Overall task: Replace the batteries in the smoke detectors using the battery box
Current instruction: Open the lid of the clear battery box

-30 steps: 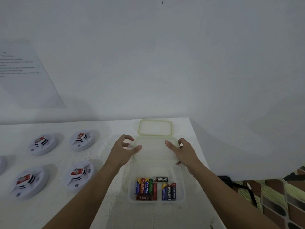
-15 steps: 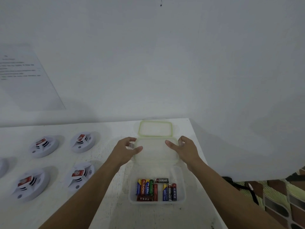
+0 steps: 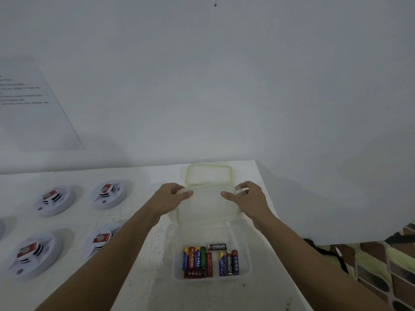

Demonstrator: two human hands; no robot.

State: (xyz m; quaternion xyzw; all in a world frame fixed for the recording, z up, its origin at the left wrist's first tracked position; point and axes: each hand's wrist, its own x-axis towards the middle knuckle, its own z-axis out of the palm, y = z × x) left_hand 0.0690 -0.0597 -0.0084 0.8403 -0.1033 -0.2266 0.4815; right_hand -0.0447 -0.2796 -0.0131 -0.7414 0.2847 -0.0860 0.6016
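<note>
Two hands pinch the clear lid [image 3: 206, 207] by its sides, left hand [image 3: 173, 198] and right hand [image 3: 249, 200], over the open battery box [image 3: 248, 261].
If the pinch slips, the lid may drop onto the batteries [image 3: 202, 259] or jolt the box, which sits near the right edge of the surface [image 3: 139, 277]; the smoke detectors [image 3: 54, 200] lie well to the left.

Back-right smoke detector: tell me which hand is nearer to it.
Left. The left hand grips the left edge of the lid, just right of that smoke detector; the right hand grips the lid's opposite edge, farther right.
</note>
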